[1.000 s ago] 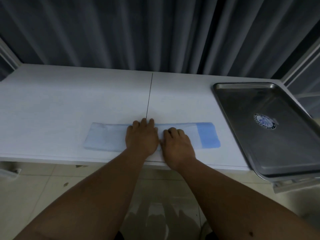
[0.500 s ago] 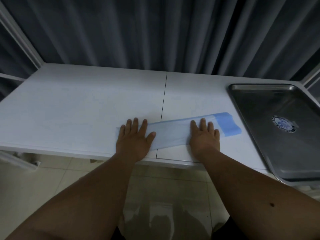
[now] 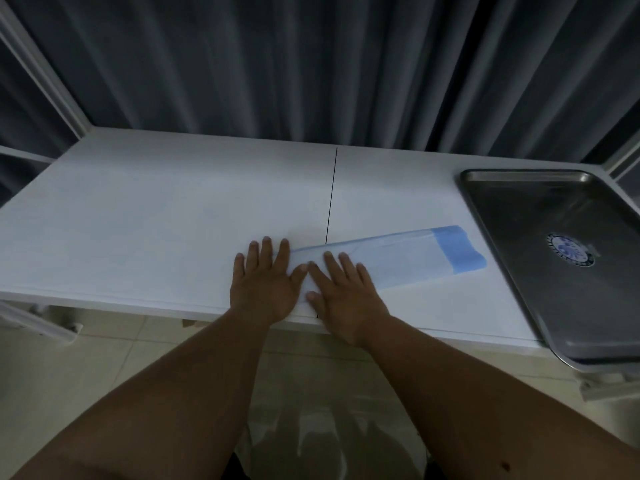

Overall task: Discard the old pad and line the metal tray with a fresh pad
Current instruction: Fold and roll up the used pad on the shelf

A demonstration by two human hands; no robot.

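Observation:
A folded light blue pad (image 3: pixel 408 259) with a darker blue band at its right end lies as a long strip near the front edge of the white table (image 3: pixel 173 216). My left hand (image 3: pixel 265 282) lies flat with straight fingers on the strip's left end. My right hand (image 3: pixel 346 289) presses flat on the pad just beside it, thumbs nearly touching. The metal tray (image 3: pixel 512 237) sits at the table's right end, with only a round blue-and-white sticker (image 3: pixel 569 249) inside it.
Dark grey curtains (image 3: pixel 311 64) hang behind the table. A seam (image 3: pixel 330 195) splits the tabletop in two. The tray's near corner overhangs the table's front edge. Pale tiled floor (image 3: pixel 104 358) lies below.
My right hand has slid left along the pad to meet my left hand, after the two hands had spread apart half a second ago. The pad's right end now lies uncovered.

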